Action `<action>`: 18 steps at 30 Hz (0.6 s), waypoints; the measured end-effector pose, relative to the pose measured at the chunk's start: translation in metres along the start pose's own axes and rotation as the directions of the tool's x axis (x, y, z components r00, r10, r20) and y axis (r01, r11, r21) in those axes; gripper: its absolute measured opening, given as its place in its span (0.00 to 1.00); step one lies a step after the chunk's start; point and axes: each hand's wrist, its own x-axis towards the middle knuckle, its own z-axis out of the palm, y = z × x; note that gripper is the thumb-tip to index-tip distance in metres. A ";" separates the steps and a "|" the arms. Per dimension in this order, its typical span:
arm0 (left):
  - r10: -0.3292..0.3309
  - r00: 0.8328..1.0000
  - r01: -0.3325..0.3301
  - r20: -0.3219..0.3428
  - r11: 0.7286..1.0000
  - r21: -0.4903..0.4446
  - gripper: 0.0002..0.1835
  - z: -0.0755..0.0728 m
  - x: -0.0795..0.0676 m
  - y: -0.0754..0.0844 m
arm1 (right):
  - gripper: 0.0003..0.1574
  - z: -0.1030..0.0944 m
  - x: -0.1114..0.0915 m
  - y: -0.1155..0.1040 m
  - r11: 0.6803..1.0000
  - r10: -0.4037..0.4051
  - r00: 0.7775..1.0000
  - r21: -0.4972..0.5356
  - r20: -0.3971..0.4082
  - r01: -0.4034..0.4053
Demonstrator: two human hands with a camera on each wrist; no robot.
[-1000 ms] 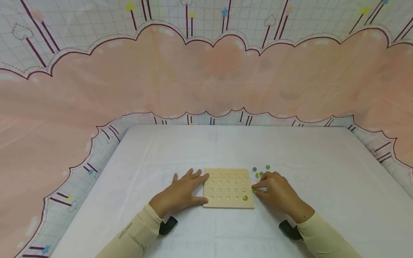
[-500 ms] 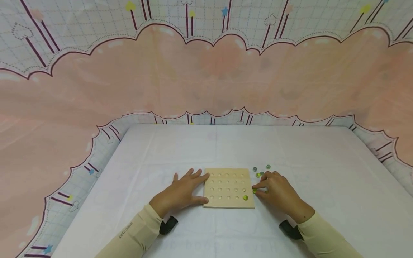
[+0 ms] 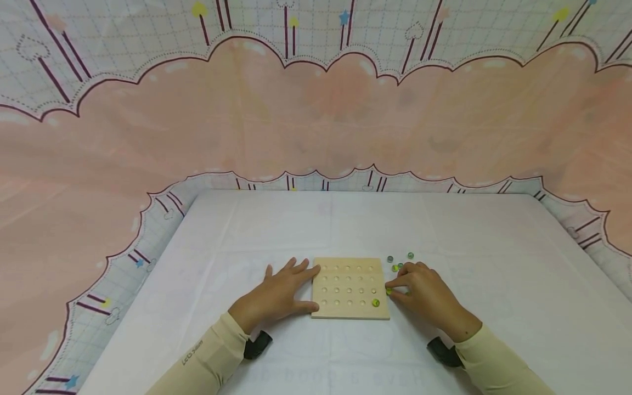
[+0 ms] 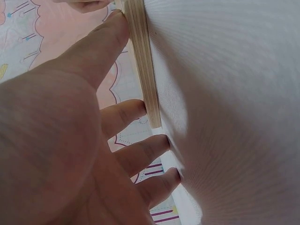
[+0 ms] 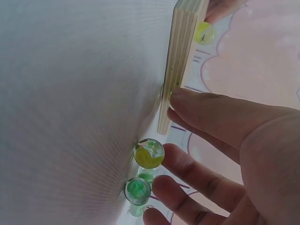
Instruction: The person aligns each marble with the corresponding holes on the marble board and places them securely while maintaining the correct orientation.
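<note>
A square wooden board point(image 3: 349, 284) with rows of shallow round hollows lies flat on the white tabletop. One yellow-green marble point(image 3: 376, 303) sits in its near right corner hollow. My left hand point(image 3: 274, 296) is spread out, thumb and index fingertip touching the board's left edge; the other fingers reach down beside it in the left wrist view. My right hand point(image 3: 427, 293) pinches a second yellow-green marble point(image 3: 388, 292) between thumb and index finger, close against the board's right edge. In the right wrist view the thumb point(image 5: 187, 101) hides most of that marble.
Several loose marbles lie beyond my right fingers: a yellow one point(image 5: 149, 153), a green one point(image 5: 138, 190) and others, including a greenish one point(image 3: 410, 255) farther back. White cloth covers the tabletop point(image 3: 276, 225), and a patterned curtain point(image 3: 316, 120) hangs behind it.
My right fingertips and the pinched marble have shifted very slightly toward the board. My left hand and the board look the same.
</note>
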 end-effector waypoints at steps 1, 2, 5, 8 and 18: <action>0.000 1.000 0.000 0.000 1.000 0.000 0.45 0.000 0.000 0.000 | 0.11 0.000 0.000 0.000 1.000 0.000 1.000 -0.001 -0.003 0.000; -0.001 1.000 0.001 0.000 1.000 0.000 0.45 0.000 0.000 -0.001 | 0.11 0.000 0.000 -0.001 1.000 0.001 1.000 -0.004 -0.005 -0.001; 0.000 1.000 0.000 -0.001 1.000 0.003 0.45 0.000 0.000 -0.002 | 0.11 -0.001 0.000 -0.003 1.000 0.002 1.000 -0.010 -0.012 -0.002; 0.002 1.000 -0.002 0.000 1.000 0.003 0.45 0.000 0.000 -0.002 | 0.12 -0.002 0.000 -0.004 1.000 -0.006 1.000 -0.011 -0.026 0.006; 0.001 1.000 0.000 0.007 1.000 -0.014 0.45 0.001 -0.001 -0.002 | 0.13 -0.005 -0.003 -0.009 1.000 -0.015 0.999 -0.010 -0.037 0.015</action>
